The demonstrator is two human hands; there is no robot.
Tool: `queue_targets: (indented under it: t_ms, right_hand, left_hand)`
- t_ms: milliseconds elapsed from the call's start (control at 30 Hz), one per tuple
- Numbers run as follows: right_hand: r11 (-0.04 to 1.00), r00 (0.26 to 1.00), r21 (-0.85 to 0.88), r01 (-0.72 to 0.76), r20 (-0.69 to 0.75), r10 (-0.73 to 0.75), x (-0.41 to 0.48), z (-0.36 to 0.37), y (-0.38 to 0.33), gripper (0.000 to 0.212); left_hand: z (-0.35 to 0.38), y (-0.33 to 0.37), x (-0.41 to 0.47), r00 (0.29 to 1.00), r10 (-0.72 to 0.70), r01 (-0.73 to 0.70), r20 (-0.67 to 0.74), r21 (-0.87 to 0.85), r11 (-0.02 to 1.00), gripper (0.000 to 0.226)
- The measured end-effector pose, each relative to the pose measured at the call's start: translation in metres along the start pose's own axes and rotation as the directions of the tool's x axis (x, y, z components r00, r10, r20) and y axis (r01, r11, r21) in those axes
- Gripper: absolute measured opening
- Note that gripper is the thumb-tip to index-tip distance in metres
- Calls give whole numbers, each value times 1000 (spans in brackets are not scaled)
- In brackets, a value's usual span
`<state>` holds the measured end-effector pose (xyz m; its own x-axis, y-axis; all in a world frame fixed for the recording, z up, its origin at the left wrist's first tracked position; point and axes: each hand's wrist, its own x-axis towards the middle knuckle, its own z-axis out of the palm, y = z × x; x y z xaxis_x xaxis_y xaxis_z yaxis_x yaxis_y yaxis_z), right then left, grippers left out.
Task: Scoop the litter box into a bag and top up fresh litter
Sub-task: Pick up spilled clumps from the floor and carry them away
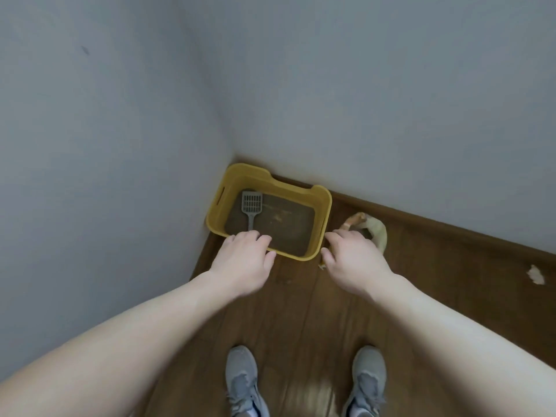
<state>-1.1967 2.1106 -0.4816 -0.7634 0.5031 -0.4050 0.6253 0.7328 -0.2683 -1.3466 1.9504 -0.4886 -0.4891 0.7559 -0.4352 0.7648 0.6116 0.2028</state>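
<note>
Just ahead of the left hand [244,257], yellow litter box [238,176] sits on the wood floor [301,311], pushed into the corner where two grey walls [105,145] meet. Left hand is over the box's near rim, knuckles up, fingers bent down toward the inside. Can't tell if it grips the rim or just hovers; fingertips hidden. Right past those fingers lies a grey slotted scoop [252,203], flat on the brown litter [285,224], handle end pointing at the hand, scoop head toward the far wall. Contact between fingers and handle unclear.

Right hand [352,260] is at the box's near right corner, outside it, fingers curled downward, thumb beside the box wall. A pale bit shows under the thumb; can't tell whether the hand holds it. Just beyond this hand, a cream bag [378,233] stands on the floor, mouth open, near the dark baseboard [421,215].

Well right of the right hand, a pale scrap [536,274] lies on the floor. Below both arms, grey shoes [242,383].
</note>
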Motion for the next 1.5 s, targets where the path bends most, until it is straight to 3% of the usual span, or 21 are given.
queue_targets:
  t_ms: [167, 500, 800, 1000, 1500]
  right_hand:
    - [996, 1000, 90, -12, 4, 11, -1, 35, -17, 46]
    - [992, 997, 121, 14, 68, -23, 31, 140, -10, 51]
    - [979, 997, 189, 75, 17, -79, 90, 287, -3, 51]
    - [979, 982, 105, 174, 58, -180, 130, 362, 14, 50]
    - [982, 988, 161, 100, 100, -117, 183, 446, 73, 52]
  left_hand:
    - [19, -23, 7, 1000, -5, 7, 28, -63, 998, 47]
    - [118, -60, 29, 995, 83, -90, -60, -126, 988, 47]
    - [251, -139, 86, 982, 187, -188, -15, -28, 982, 47]
    - [318, -168, 141, 958, 276, -276, 77, -15, 961, 45]
    - [412, -180, 226, 880, 432, -435, 197, -33, 900, 42]
